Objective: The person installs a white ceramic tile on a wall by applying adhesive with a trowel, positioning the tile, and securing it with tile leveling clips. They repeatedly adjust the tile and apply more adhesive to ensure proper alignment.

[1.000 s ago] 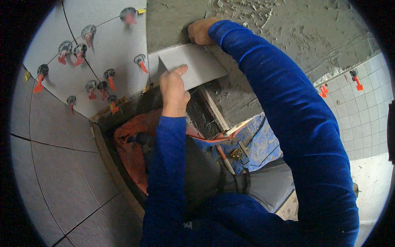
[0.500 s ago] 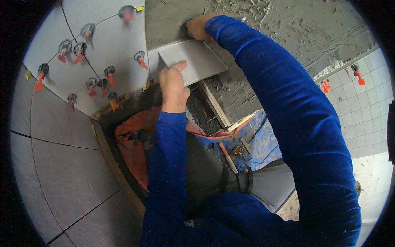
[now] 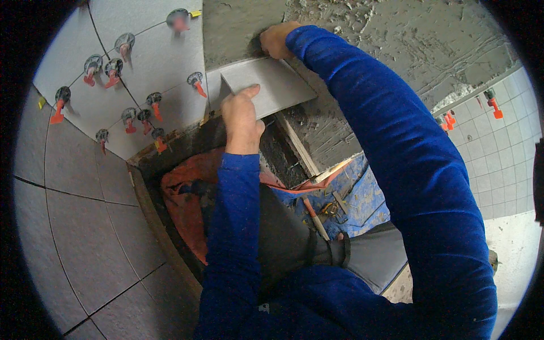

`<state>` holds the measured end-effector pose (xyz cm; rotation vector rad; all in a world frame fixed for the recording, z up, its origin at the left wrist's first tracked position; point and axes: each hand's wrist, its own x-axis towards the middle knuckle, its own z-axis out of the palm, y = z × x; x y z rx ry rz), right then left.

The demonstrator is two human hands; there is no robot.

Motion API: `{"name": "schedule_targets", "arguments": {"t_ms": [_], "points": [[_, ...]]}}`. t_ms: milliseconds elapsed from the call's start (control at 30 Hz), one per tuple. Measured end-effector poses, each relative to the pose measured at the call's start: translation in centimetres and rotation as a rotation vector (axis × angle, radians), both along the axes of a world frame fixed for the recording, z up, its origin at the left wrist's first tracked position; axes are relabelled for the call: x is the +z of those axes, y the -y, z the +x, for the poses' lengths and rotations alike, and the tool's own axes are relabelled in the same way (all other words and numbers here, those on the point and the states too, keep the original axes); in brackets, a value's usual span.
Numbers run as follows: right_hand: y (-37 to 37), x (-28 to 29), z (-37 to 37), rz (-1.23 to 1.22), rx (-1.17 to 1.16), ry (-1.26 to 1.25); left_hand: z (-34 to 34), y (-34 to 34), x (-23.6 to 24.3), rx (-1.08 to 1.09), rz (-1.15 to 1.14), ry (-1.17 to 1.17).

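Note:
A light grey cut tile [image 3: 283, 85] lies tilted at the border between the laid wall tiles and the grey mortar. My left hand [image 3: 242, 116] is closed on its near edge, the thumb laid across the upper face and the other fingers partly hidden. At the tile's far edge my right hand [image 3: 277, 41] is curled against it, close to the mortar [image 3: 238, 25]; its fingertips are out of sight. Below the tile's near edge shows a dark recess [image 3: 280, 150] with a wooden strip [image 3: 297, 144] along it.
Large grey tiles [image 3: 164, 56] at the left carry several levelling clips with red handles [image 3: 198, 85]. Small square tiles [image 3: 498, 153] cover the right side. A blue sheet [image 3: 362, 198] with a red-handled tool [image 3: 311, 209] and debris lies below, beside reddish cloth [image 3: 187, 175].
Both hands and the tile keep nearly the same place against the wall. The whole view has shifted slightly, with everything a little farther right and down.

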<state>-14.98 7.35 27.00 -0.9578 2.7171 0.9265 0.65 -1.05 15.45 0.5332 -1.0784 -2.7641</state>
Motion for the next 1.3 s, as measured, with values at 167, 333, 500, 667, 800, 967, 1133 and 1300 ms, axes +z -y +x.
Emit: {"name": "schedule_targets", "arguments": {"t_ms": [167, 333, 500, 667, 800, 967, 1133, 1300], "points": [[0.1, 0.5, 0.9, 0.015, -0.029, -0.006, -0.3, 0.1, -0.4, -0.029, -0.011, 0.007], [0.3, 1.0, 2.0, 0.006, -0.078, 0.0, 0.8, 0.8, -1.8, -0.127, -0.06, -0.062], [0.2, 0.9, 1.5, -0.145, -0.111, -0.009, 7.6, 1.2, -5.9, -0.253, 0.054, -0.084], [0.2, 0.5, 0.9, -0.085, -0.061, 0.026, 11.6, 1.9, -11.1, -0.307, 0.023, 0.027], [0.4, 0.7, 1.5, -0.095, -0.096, -0.049, 12.9, 1.6, -15.7, -0.299, 0.128, 0.05], [0.4, 1.4, 2.7, -0.133, -0.058, 0.016, 14.1, 0.1, -20.4, -0.312, 0.317, 0.065], [0.6, 1.8, 3.2, -0.147, -0.086, -0.008, 15.1, -0.3, -20.4, -0.289, 0.37, 0.019], [-0.1, 1.5, 9.7, -0.829, -0.081, -0.255, 13.4, 2.0, -16.4, -0.236, 0.189, 0.078]]}}
